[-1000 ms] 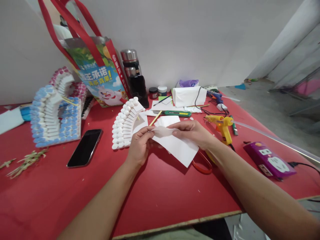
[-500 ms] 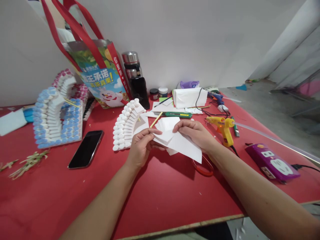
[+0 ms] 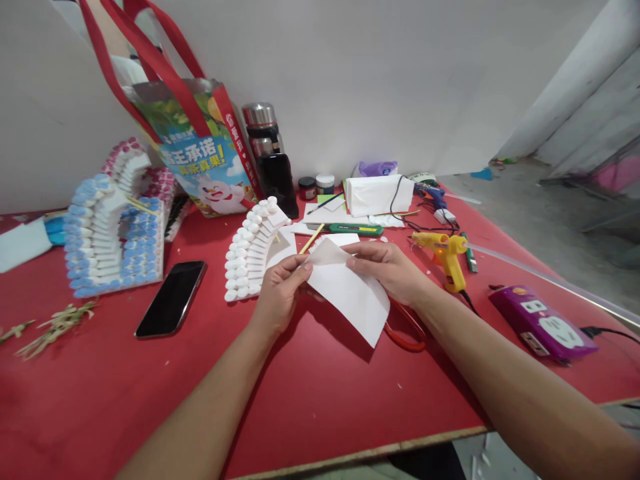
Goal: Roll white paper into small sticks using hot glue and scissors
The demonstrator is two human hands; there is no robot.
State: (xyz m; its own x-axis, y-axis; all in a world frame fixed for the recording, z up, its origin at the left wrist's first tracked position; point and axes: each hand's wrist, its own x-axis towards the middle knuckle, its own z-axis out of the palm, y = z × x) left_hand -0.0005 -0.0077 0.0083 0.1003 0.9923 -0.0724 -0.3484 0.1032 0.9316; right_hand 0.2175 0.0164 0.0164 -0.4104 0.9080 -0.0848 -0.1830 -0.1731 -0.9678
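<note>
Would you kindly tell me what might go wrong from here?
An orange light shows on the glue gun, so it may be hot; the right hand looks close to its nozzle and could brush it.
The paper bends between the right hand and the left hand, so a tight pinch might crease it.
The red handle sits beside the paper and might snag it.

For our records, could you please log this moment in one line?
left hand: holds white paper | right hand: same paper | glue gun: on table
</note>
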